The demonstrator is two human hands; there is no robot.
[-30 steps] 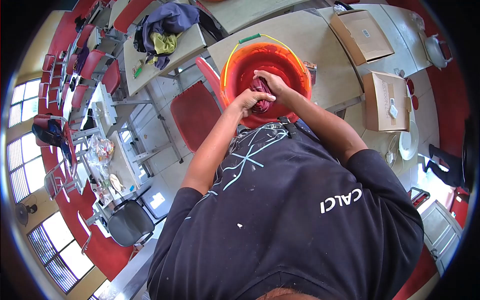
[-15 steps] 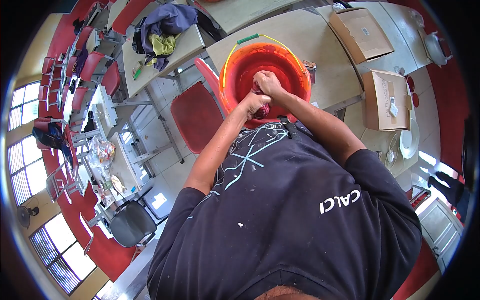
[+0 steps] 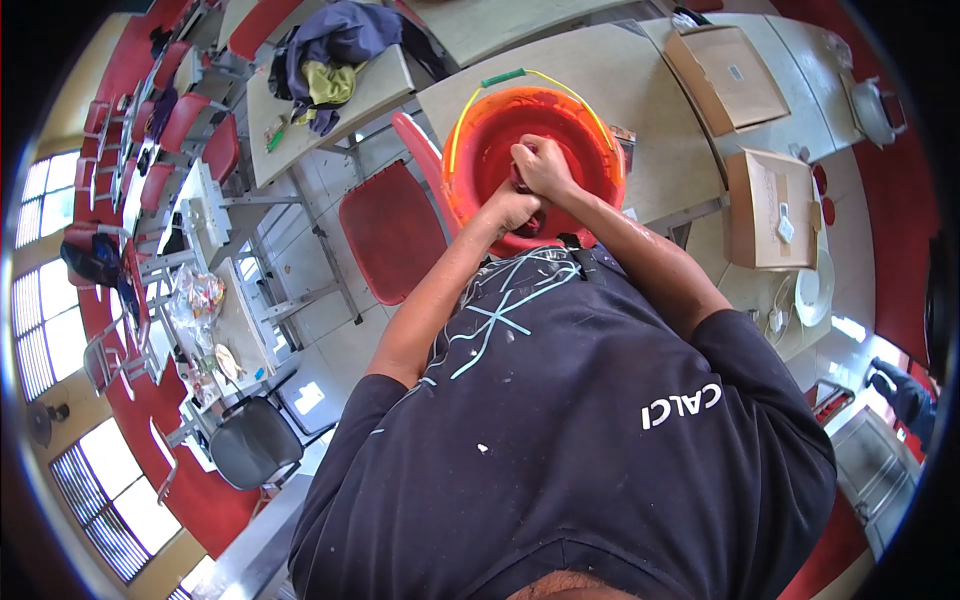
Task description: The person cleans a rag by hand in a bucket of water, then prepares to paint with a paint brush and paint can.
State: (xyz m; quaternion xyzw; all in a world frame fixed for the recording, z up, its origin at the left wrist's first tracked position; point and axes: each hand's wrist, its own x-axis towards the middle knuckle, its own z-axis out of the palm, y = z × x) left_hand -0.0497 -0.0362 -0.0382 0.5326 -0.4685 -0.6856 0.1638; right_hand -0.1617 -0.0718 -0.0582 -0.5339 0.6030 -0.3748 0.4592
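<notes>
An orange bucket (image 3: 480, 140) with a yellow and green handle stands at the near edge of a grey table (image 3: 640, 90). Both my hands are inside it. My left hand (image 3: 512, 208) and my right hand (image 3: 545, 165) are clenched close together on a dark red cloth (image 3: 527, 195), which is almost hidden between them. My forearms are wet.
Two open cardboard boxes (image 3: 728, 62) (image 3: 768, 205) lie on the table to the right, with a white plate (image 3: 815, 285) nearer. A red chair (image 3: 385, 225) stands left of the bucket. Clothes (image 3: 335, 50) are piled on a table behind. Another person (image 3: 900, 395) is at the far right.
My two hands have drawn closer and tightened on the cloth, so much less of it shows than a second ago. The person at the right has moved lower in view.
</notes>
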